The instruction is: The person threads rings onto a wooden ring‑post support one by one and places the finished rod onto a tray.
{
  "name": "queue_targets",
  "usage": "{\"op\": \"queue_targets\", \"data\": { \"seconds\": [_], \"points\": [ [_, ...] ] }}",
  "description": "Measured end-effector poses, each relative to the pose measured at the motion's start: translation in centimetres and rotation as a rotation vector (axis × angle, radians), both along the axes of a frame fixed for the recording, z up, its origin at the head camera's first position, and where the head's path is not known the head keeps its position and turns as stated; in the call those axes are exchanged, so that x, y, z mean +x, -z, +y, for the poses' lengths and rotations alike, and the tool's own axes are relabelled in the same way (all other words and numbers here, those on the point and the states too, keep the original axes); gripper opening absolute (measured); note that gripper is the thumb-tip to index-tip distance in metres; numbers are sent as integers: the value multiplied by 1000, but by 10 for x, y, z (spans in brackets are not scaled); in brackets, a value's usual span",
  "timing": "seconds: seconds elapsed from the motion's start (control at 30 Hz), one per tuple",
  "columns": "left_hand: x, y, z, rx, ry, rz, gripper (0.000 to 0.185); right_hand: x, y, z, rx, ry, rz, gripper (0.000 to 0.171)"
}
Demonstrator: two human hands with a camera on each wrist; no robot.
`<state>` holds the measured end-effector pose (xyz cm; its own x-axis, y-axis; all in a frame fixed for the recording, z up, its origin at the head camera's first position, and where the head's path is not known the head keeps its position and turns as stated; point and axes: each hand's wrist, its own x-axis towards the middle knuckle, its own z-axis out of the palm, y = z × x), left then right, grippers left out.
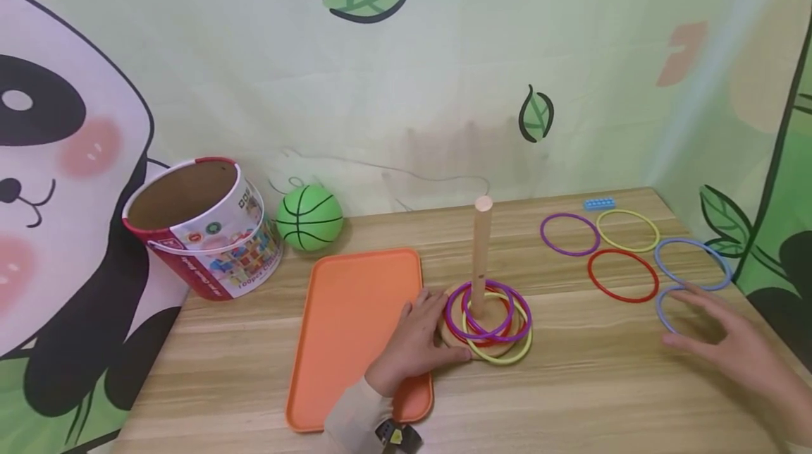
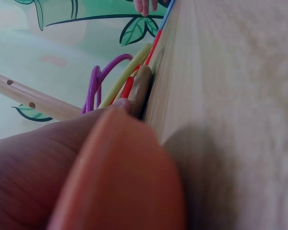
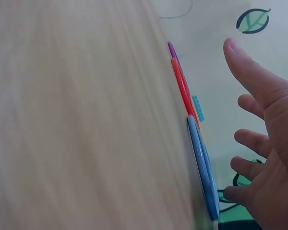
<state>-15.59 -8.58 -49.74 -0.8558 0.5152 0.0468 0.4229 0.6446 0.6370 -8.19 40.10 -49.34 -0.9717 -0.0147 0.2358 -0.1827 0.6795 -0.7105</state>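
A wooden peg (image 1: 482, 249) stands on a round base (image 1: 452, 335) in the middle of the table. Purple (image 1: 449, 313), red and yellow (image 1: 501, 361) rings lie stacked around it. My left hand (image 1: 444, 327) rests against the base's left rim, thumb and fingers touching it; the left wrist view shows a fingertip at the base (image 2: 140, 88) beside the stacked rings (image 2: 127, 76). My right hand (image 1: 698, 320) hovers with fingers spread just above a small blue ring (image 1: 657, 309) at the right. The right wrist view shows that hand (image 3: 259, 143) empty over the blue rings (image 3: 201, 163).
Loose purple (image 1: 542, 234), yellow (image 1: 626, 211), red (image 1: 624, 300) and larger blue (image 1: 688, 240) rings lie at the back right, by a small blue brick (image 1: 599, 204). An orange tray (image 1: 355, 313) lies left of the base. A tilted bucket (image 1: 203, 235) and green ball (image 1: 309, 218) sit far left.
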Motion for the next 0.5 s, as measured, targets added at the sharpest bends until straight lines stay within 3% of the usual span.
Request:
{"op": "queue_targets", "data": {
  "seconds": [0.3,0.5],
  "points": [
    [0,-2,1,-13,0,-5,107,9,2,16,95,61,-3,85],
    [1,-1,2,-4,2,-1,107,14,8,26,90,113,-8,86]
  ]
}}
